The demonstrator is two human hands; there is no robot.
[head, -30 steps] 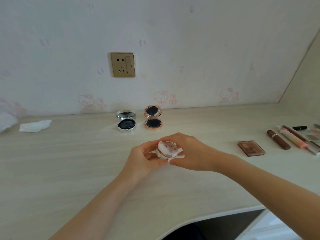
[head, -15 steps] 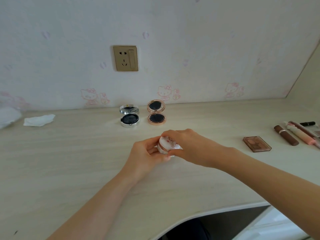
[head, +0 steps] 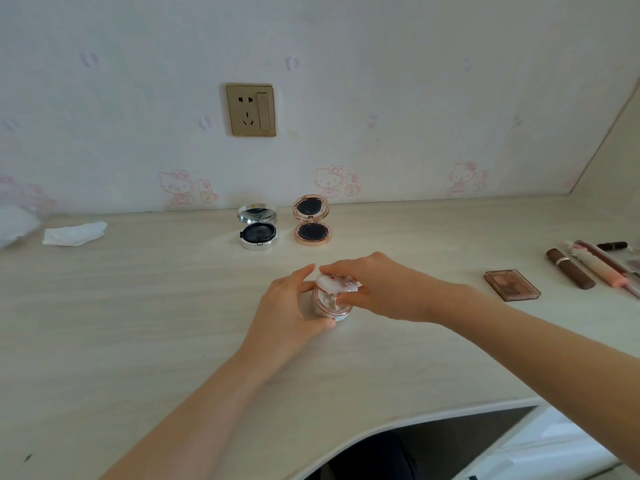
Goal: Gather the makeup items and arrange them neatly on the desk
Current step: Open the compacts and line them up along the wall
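A small round pink-and-white compact [head: 333, 295] sits at the middle of the pale wooden desk [head: 138, 323], its lid partly raised. My left hand [head: 289, 306] grips its base from the left. My right hand [head: 374, 284] holds the lid from the right and above, thumb under its edge. Two open compacts stand near the wall: a silver one [head: 258, 227] and a rose-gold one [head: 312, 224]. At the right lie a brown eyeshadow palette [head: 512, 285], a brown lipstick tube [head: 569, 269], a pink tube [head: 601, 269] and a small dark tube [head: 612, 245].
A crumpled white tissue [head: 74, 233] lies at the back left, with something white [head: 15, 225] at the left edge. A gold wall socket [head: 251, 110] is above the compacts. The desk's front edge curves inward at the lower right.
The compact's lid has come up from its base between my hands. The view has shifted, so everything sits a little lower and to the right in the frame.
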